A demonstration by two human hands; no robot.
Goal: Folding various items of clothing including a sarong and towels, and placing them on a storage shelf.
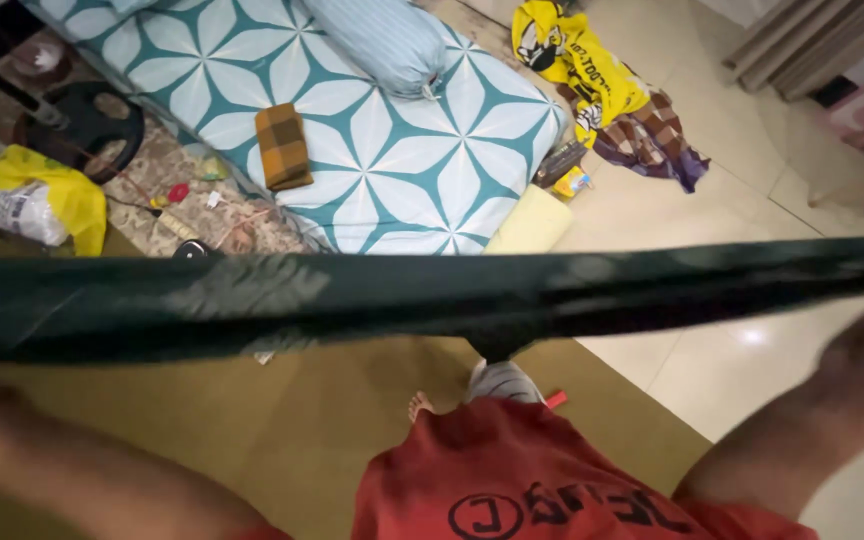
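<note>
Two arms stretch a dark green cloth point(432, 295) taut across the view, as if spreading it; both hands lie off-frame, grips unseen. Patterned mattress point(372, 130) beyond.

Both hands lie past the picture's edges, and the stretched dark green cloth point(432, 300) is motion-blurred.

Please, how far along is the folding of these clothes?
Done: one brown checked folded cloth lies on the teal star-patterned mattress. In hand: a dark green garment is stretched wide between both arms; the hands themselves are out of view or blurred. Left: a yellow printed cloth and a purple checked cloth lie crumpled on the tiled floor.
</note>
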